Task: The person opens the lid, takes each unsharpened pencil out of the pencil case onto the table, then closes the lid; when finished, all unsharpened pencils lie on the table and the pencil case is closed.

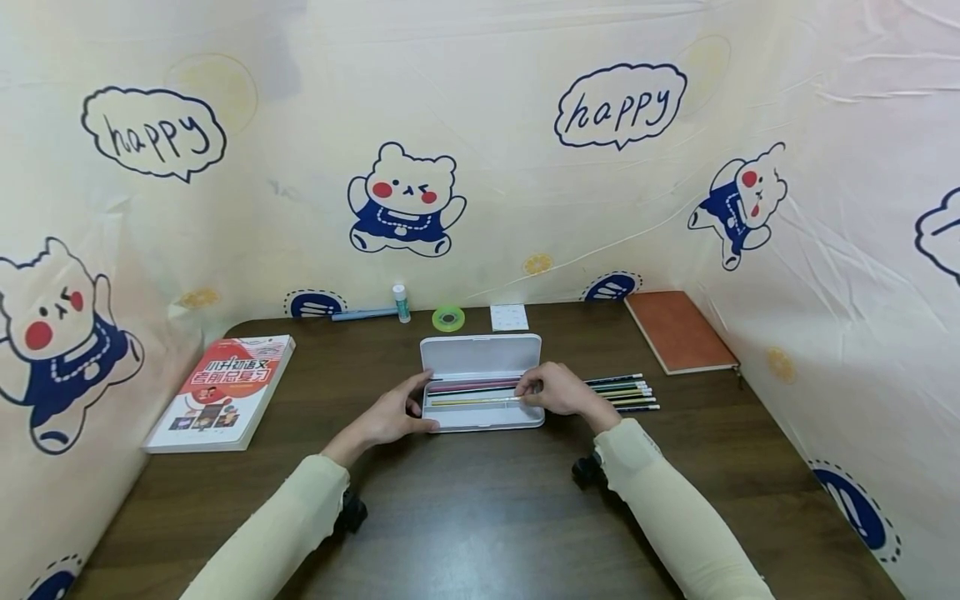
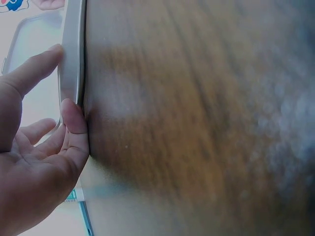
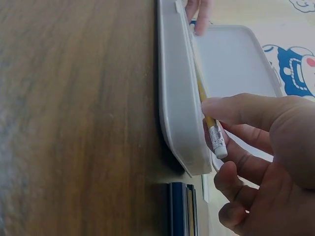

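Observation:
A white pencil case (image 1: 483,423) lies with its lid raised, and several pencils rest inside it. My left hand (image 1: 392,412) grips the case's left end; in the left wrist view its thumb and fingers bend around the corner of the case wall (image 2: 72,59). Over the right part of the case, my right hand (image 1: 557,389) pinches a yellow pencil (image 1: 472,402) near its eraser end. The right wrist view shows that pencil's white eraser (image 3: 221,151) sticking out past thumb and fingers, while its shaft slopes down along the inside of the front wall.
More pencils (image 1: 626,390) lie right of the case. Behind it are a green tape roll (image 1: 448,318), a glue stick (image 1: 402,304), a blue pen (image 1: 364,315) and a white card (image 1: 509,317). A book (image 1: 221,396) lies left, a brown notebook (image 1: 681,332) right.

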A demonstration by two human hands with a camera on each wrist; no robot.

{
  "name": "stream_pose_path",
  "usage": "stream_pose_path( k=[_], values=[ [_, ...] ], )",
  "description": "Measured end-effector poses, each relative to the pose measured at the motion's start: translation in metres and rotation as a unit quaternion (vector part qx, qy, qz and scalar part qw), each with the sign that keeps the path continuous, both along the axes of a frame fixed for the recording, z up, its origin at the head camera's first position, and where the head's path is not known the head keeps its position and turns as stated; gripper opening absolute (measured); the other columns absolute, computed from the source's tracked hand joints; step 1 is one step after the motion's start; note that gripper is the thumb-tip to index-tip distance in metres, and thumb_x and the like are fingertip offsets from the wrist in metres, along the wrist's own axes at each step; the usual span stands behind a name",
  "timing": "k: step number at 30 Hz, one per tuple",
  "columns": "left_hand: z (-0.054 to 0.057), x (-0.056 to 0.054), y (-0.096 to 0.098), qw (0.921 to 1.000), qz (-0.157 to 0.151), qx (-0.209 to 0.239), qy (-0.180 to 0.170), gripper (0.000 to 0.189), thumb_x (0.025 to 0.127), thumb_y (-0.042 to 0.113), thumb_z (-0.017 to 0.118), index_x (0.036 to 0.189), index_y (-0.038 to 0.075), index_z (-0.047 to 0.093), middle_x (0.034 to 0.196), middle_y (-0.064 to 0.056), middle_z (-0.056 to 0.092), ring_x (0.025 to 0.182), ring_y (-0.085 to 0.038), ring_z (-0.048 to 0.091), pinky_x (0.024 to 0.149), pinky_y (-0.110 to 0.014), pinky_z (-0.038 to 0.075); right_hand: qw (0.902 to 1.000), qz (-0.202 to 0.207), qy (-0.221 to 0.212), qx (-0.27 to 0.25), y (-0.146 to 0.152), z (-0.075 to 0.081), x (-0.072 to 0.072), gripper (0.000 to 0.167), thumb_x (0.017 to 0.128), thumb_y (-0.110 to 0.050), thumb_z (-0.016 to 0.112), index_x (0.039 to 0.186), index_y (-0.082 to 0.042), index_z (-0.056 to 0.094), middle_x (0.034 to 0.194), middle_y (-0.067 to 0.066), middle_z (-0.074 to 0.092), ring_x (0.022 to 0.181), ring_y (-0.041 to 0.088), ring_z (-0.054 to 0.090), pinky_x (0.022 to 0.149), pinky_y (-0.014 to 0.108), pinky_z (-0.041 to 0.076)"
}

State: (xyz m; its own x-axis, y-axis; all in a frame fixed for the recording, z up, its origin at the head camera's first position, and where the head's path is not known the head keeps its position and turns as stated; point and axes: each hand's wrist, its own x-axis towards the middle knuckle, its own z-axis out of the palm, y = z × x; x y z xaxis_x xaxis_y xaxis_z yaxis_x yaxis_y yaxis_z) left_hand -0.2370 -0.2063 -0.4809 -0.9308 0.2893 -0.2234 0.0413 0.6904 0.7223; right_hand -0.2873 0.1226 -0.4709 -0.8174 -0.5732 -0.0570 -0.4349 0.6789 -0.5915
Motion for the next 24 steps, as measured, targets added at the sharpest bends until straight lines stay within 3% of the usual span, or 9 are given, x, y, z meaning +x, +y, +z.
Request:
stream_pose_path(
  k=[9,18,24],
  values=[
    [0.000,-0.002,-0.001,1.0000,-0.001,-0.006,0.000,0.094,0.083,0.034,0.082,0.159,0.022,0.026,0.144,-0.012,0.045,0.095,-0.018,0.054,0.080,-0.031,0.043,0.9990,0.005,-0.011,-0.044,0.022,0.005,-0.003,0.006,0.091,-0.014,0.073,0.092,-0.016,0.077,0.095,-0.002,0.074,0.078,0.012,0.056,0.072,0.027,0.047],
    [0.001,0.000,0.000,1.0000,0.000,-0.004,0.000,0.094,0.083,0.033,0.082,0.159,0.021,0.026,0.144,-0.012,0.045,0.094,-0.018,0.054,0.080,-0.032,0.043,0.9985,0.008,-0.016,-0.052,0.060,0.006,-0.005,0.007,0.091,-0.018,0.072,0.096,-0.018,0.077,0.091,-0.004,0.072,0.080,0.010,0.059,0.075,0.028,0.048],
    [0.001,0.000,0.001,1.0000,-0.001,-0.001,0.000,0.093,0.084,0.031,0.082,0.158,0.020,0.027,0.145,-0.012,0.045,0.095,-0.018,0.054,0.080,-0.032,0.043,0.9981,-0.023,-0.035,-0.045,0.088,0.008,-0.002,0.006,0.091,-0.019,0.073,0.095,-0.022,0.077,0.092,-0.005,0.073,0.084,0.015,0.060,0.080,0.033,0.048]
  ],
)
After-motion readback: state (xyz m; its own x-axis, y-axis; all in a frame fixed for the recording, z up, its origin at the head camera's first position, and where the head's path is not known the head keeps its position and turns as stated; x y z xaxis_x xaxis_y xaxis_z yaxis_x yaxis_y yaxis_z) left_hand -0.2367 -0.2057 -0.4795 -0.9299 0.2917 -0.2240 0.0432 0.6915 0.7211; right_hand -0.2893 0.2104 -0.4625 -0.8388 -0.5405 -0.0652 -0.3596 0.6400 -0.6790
